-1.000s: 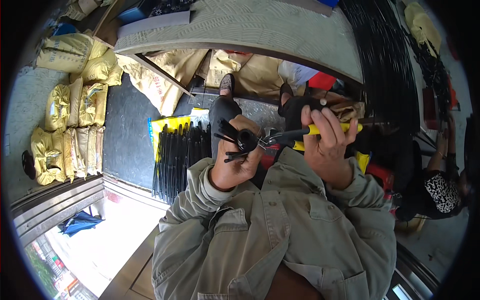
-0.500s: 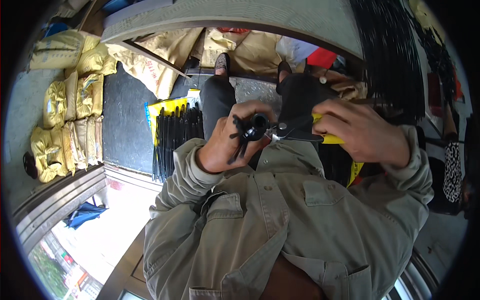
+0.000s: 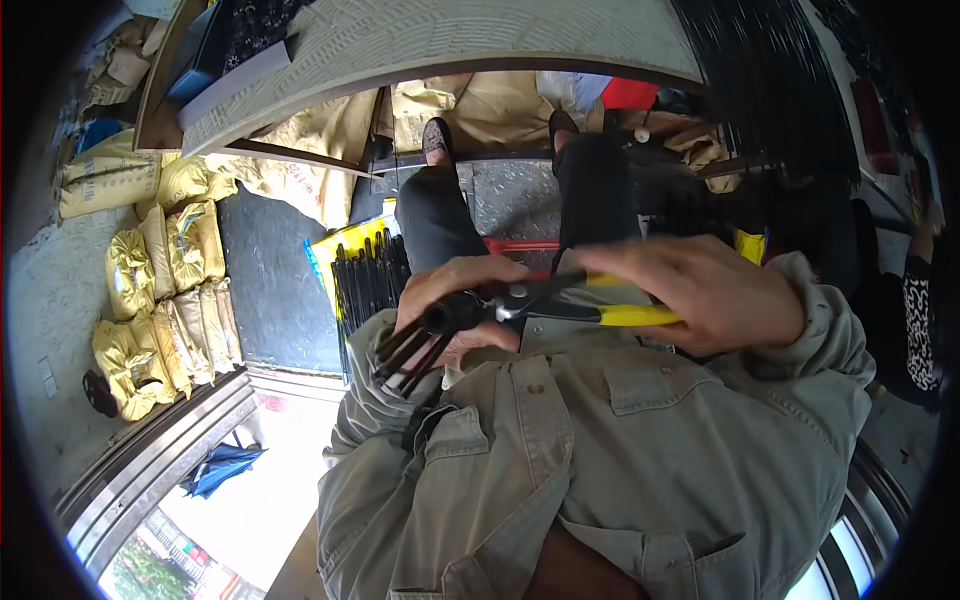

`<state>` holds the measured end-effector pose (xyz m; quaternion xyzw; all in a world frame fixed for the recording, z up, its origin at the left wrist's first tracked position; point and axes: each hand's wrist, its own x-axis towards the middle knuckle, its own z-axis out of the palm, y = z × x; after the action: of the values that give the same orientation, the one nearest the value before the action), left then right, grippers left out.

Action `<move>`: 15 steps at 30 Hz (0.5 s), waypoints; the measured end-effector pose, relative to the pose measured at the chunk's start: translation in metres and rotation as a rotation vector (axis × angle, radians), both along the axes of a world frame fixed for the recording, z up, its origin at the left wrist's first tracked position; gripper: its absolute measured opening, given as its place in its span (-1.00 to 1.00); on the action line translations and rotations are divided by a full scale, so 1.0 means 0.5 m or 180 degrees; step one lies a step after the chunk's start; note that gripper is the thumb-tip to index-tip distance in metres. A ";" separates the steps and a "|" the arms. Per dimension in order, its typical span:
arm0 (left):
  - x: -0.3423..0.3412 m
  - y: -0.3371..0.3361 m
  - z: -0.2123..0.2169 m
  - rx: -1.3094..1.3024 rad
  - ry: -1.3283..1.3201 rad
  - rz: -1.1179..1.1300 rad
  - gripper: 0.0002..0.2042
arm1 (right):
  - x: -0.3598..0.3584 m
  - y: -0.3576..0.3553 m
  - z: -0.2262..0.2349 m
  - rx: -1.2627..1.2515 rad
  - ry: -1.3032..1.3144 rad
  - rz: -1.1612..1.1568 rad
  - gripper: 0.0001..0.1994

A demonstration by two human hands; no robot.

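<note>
My left hand (image 3: 458, 276) is closed around a black part with a hollow round end and several thin prongs (image 3: 450, 314), which fan out toward my left sleeve. Beside it are the jaws of yellow-handled pliers (image 3: 640, 316), overlapping the black part's near side; whether they bite on it I cannot tell. My right hand (image 3: 720, 295) holds the pliers by the handles, which stand apart, and its fingers are smeared by motion. Below my left wrist, a bundle of thin black rods (image 3: 368, 282) lies on a yellow and blue bag (image 3: 322, 256).
A pale table (image 3: 450, 35) spans the far side, with long black strands (image 3: 770, 80) hanging at its right. Stacked yellow sacks (image 3: 140, 350) line the left wall. A red bar (image 3: 522, 244) shows between my legs. Another person's patterned sleeve (image 3: 918, 320) is at far right.
My left hand has tipped the black part over, so its prongs swing toward me and left. The pliers and right hand have shifted slightly left, and the handles have spread.
</note>
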<state>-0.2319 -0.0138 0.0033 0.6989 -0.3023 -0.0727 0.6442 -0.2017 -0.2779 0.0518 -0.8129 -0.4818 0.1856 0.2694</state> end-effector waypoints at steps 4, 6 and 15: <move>0.003 0.006 -0.010 -0.0140 -0.0127 -0.0445 -0.44 | 0.011 -0.011 0.009 0.0115 0.3656 0.0412 -0.42; 0.010 0.006 -0.014 -0.0173 -0.0362 -0.0545 -0.44 | 0.029 -0.008 0.015 0.0640 0.4050 0.0432 -0.45; -0.002 0.002 -0.011 -0.0221 0.0324 -0.0157 -0.47 | 0.050 -0.012 0.015 -0.0749 0.2305 0.0522 -0.40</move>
<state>-0.2330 -0.0128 -0.0022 0.6638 -0.2885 -0.1134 0.6806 -0.1767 -0.2841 0.0591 -0.6789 -0.3944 0.5355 0.3111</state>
